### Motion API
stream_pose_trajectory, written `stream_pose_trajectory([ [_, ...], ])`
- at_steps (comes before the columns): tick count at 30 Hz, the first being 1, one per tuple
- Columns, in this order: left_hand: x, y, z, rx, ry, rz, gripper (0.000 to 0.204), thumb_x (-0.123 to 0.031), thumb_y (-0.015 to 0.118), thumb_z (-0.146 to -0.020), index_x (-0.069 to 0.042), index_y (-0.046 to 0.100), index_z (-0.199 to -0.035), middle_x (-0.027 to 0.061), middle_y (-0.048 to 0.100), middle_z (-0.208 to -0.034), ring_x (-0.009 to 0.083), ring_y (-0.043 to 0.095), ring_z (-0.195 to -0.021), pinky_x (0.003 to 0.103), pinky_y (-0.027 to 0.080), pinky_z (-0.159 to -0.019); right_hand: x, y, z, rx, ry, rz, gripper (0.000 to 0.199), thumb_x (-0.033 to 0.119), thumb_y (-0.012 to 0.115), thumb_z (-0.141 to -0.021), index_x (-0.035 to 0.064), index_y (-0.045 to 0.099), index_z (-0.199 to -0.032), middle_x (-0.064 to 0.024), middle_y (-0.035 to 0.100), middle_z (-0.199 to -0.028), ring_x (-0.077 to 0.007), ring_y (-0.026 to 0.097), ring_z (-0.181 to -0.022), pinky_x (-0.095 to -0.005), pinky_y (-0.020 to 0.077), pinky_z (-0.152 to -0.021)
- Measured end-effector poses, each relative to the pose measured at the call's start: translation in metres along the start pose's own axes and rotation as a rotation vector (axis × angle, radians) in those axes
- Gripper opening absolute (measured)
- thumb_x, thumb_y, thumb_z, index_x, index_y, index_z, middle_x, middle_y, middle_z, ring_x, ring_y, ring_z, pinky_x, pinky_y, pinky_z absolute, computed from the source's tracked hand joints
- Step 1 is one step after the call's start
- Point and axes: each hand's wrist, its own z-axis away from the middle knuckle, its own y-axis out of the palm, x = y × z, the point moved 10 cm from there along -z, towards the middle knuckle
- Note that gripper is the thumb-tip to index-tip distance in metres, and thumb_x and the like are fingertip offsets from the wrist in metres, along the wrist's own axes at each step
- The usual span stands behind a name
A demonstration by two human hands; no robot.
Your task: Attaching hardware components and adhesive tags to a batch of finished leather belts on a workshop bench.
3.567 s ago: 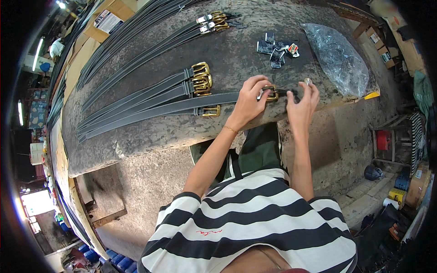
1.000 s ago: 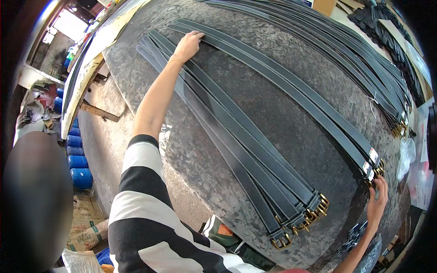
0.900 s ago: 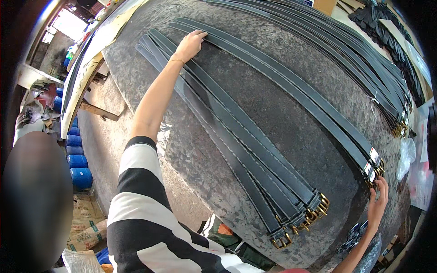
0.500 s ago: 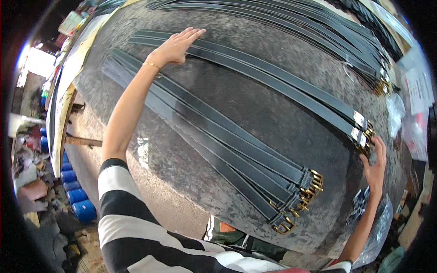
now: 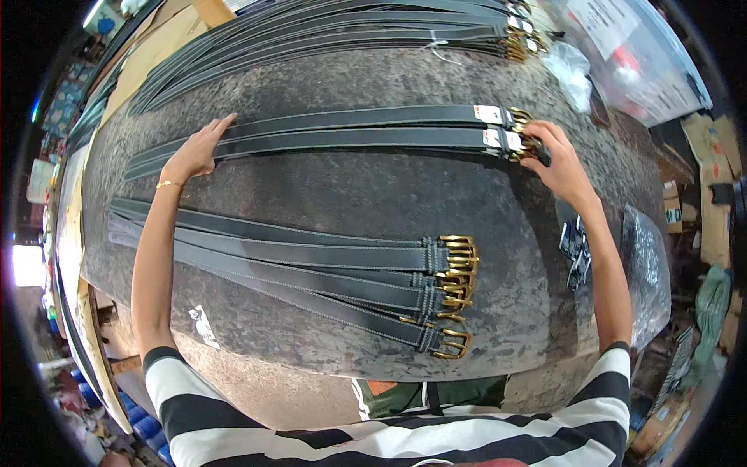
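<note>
Two long stacks of dark belts [image 5: 350, 140] lie side by side across the table, with white tags near their brass buckles [image 5: 520, 134]. My left hand [image 5: 194, 154] rests on these belts near their tail end, fingers stretched out and thumb apart. At the other end my right hand [image 5: 562, 165] is curved against the buckles, its thumb and fingers spread across the two stacks. Closer to me, a fanned bundle of belts [image 5: 311, 253] shows several brass buckles [image 5: 459, 268] at its right end. Neither hand touches that bundle.
More dark belts [image 5: 334, 35] lie along the far side of the table [image 5: 513, 311]. A clear plastic bin [image 5: 634, 62] and crumpled clear bag [image 5: 568, 74] are at the far right. Near my right forearm are small dark tags [image 5: 576, 253] and a plastic bag [image 5: 647, 268].
The view has turned, so the belts now run nearly level across it. My right hand has come in against the buckles; my left hand stays on the tail end.
</note>
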Motion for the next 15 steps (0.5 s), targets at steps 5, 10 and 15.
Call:
stream_pose_trajectory([
  [5, -0.066, -0.053, 0.041, -0.331, 0.157, -0.042, 0.102, 0.005, 0.075, -0.069, -0.011, 0.03, -0.159, 0.0213, 0.049, -0.148, 0.0431, 0.051, -0.131, 0.047, 0.043, -0.111, 0.025, -0.069, 0.033, -0.087, -0.003, -0.077, 0.051, 0.02, 0.081, -0.084, 0.0072, 0.06, -0.129, -0.0123, 0.059, -0.136, -0.034, 0.054, -0.131, -0.042, 0.0429, -0.11],
  [10, -0.286, -0.036, 0.101, -0.21, 0.335, 0.429, 0.057, -0.019, 0.073, -0.091, 0.0, 0.054, -0.141, 0.0213, 0.055, -0.145, 0.0379, 0.05, -0.137, 0.043, 0.039, -0.115, 0.009, -0.128, 0.149, -0.227, 0.215, -0.072, 0.026, 0.009, 0.074, -0.088, 0.001, 0.068, -0.111, -0.0137, 0.069, -0.117, -0.0319, 0.065, -0.114, -0.0397, 0.0484, -0.101],
  [15, -0.378, 0.016, 0.102, -0.268, 0.406, 0.47, 0.049, -0.026, 0.068, -0.095, 0.003, 0.059, -0.133, 0.0209, 0.059, -0.119, 0.0392, 0.058, -0.112, 0.046, 0.046, -0.1, 0.026, -0.103, 0.18, -0.16, 0.171, -0.181, 0.024, 0.01, 0.073, -0.089, 0.0016, 0.069, -0.111, -0.0145, 0.069, -0.115, -0.0327, 0.065, -0.11, -0.04, 0.0499, -0.097],
])
